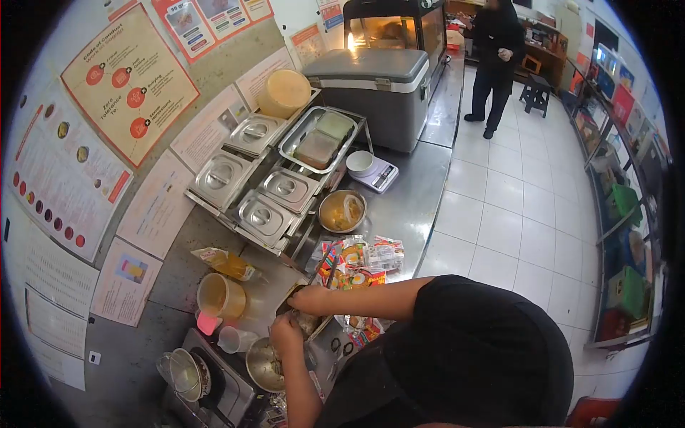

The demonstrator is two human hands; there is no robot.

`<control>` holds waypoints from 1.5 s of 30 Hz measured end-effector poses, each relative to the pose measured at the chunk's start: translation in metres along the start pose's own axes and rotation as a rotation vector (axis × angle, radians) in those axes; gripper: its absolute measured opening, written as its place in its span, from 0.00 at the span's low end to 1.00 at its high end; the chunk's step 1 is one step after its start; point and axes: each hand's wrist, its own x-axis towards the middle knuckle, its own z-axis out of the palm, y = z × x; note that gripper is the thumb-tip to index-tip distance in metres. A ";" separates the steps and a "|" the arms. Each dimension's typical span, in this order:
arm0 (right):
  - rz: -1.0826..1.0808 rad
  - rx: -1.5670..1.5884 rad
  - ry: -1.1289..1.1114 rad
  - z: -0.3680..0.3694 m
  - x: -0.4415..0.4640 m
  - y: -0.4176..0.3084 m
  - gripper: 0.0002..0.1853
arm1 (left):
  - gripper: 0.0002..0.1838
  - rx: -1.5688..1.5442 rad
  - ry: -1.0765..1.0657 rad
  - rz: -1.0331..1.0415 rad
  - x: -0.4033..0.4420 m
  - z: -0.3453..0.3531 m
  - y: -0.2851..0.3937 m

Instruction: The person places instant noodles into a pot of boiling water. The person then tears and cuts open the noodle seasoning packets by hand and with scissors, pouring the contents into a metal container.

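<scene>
My left hand (286,334) is closed, fingers curled together, just above a steel bowl (262,367) with some food in it. What it holds is too small to make out. Close beside it, my right hand (311,299) bends down over the edge of a tray (314,329) with dark contents. Its fingers look curled in, but whatever is between them is hidden. Scissors (337,357) with black handles lie by my left forearm. Several instant noodle packets (357,260) are spread beyond my right forearm.
A clear measuring jug (234,340), a tub of yellowish liquid (221,296) and an oil pouch (222,264) stand near the wall. A pan (196,378) sits on a stove. Lidded steel containers (260,214), a scale (377,176) and a cooler (371,93) lie farther along. A person (492,57) stands in the aisle.
</scene>
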 end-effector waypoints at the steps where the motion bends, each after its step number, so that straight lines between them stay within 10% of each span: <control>1: -0.009 -0.010 -0.016 0.005 0.003 0.001 0.13 | 0.11 0.014 0.025 0.010 0.000 -0.002 0.003; 10: 0.028 -0.059 -0.011 -0.005 0.006 -0.009 0.10 | 0.10 0.133 -0.139 -0.075 0.001 -0.003 0.003; 28: -0.134 -0.078 0.087 0.017 0.021 0.006 0.10 | 0.07 0.081 0.226 0.176 -0.001 -0.008 0.007; 45: 0.019 -0.042 0.019 0.024 0.017 0.007 0.09 | 0.11 -0.055 0.028 -0.084 0.001 0.010 -0.005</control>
